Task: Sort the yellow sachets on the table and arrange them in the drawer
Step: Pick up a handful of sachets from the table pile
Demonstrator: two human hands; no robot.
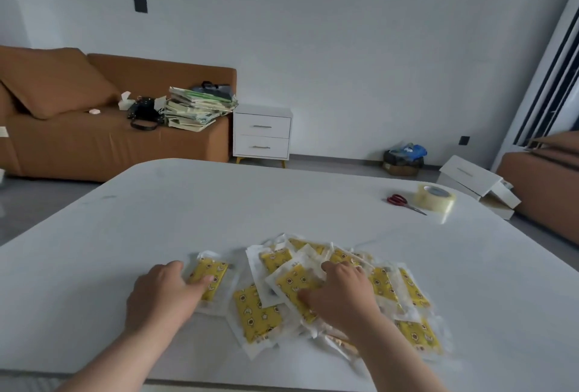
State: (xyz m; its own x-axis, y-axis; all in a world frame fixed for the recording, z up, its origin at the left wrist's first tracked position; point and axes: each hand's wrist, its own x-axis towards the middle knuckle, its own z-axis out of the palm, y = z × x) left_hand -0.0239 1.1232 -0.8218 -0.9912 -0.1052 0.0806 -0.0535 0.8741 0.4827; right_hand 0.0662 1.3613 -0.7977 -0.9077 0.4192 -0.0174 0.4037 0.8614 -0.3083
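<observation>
Resting on a lone sachet (216,270) set just left of the heap, the left hand (163,293) has its thumb laid across the yellow face and its fingers bent over the far edge, a loose hold as far as I can judge. The right hand (341,296) sits on top of the heap of sachets (257,313), thumb pressed on a tilted one, but its own back hides the fingertips, so I cannot tell whether it grips anything or only presses. All the sachets lie on the white table (250,203), towards its near edge, overlapping every which way. That is the risk: the wrappers look slick, so lifting one could drag its neighbours along, and a careless sweep could send some off the near edge (the heap's front fringe is already close to it). Further out lie red scissors (398,200) and a roll of tape (434,198). Beyond the table stands a white cabinet (261,131) with two closed drawers, and loose white drawer boxes (463,172) lie on the floor at right; which one is meant, I cannot say. The print is blurred, and the buried sachets cannot be counted.
</observation>
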